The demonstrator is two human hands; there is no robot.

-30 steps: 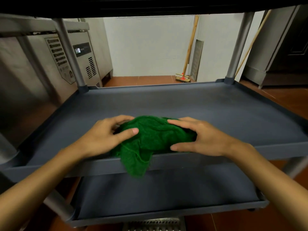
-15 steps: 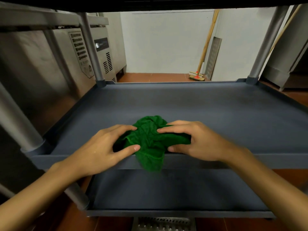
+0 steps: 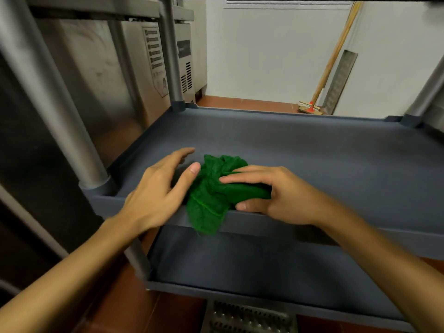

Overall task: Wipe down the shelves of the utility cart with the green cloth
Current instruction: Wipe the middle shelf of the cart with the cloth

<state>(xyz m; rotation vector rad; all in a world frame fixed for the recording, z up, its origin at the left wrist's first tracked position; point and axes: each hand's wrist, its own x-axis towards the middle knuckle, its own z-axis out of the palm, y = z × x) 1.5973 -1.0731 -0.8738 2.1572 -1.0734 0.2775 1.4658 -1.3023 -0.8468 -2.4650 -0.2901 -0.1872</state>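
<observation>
Head view: green cloth (image 3: pixel 216 188) sits bunched at the front-left of the cart's middle shelf (image 3: pixel 324 150). One flap hangs over the shelf's front lip (image 3: pixel 108 204), dangling above the lower shelf (image 3: pixel 240 265).

Right hand (image 3: pixel 283 195) grips the cloth. Its fingers lie curled over the top of the bundle and the thumb is tucked under at the front lip, so the fabric is pinched between them.

Left hand (image 3: pixel 158 188) is spread and holds nothing. The thumb tip is just at the cloth's left edge and the fingers reach forward over bare shelf. Cannot tell if the palm touches the surface.

The shelf has a raised rim all round. Its left rim is near the left hand. Most of the shelf behind and to the right of the cloth is bare, out to the back rim and the right side.

The front-left post (image 3: pixel 72 121) stands just left of the left forearm. The rear-left post (image 3: pixel 171 56) and rear-right post (image 3: pixel 427 92) stand at the back corners. The upper shelf's underside shows as a dark strip along the top.

A stainless appliance (image 3: pixel 101 80) stands close along the cart's left side. Beyond the back rim are red tile floor (image 3: pixel 240 102) and a white wall, with a broom (image 3: pixel 331 56) and a metal panel (image 3: pixel 340 80) leaning on it. A perforated floor grate (image 3: pixel 247 318) lies under the lower shelf's front edge.
</observation>
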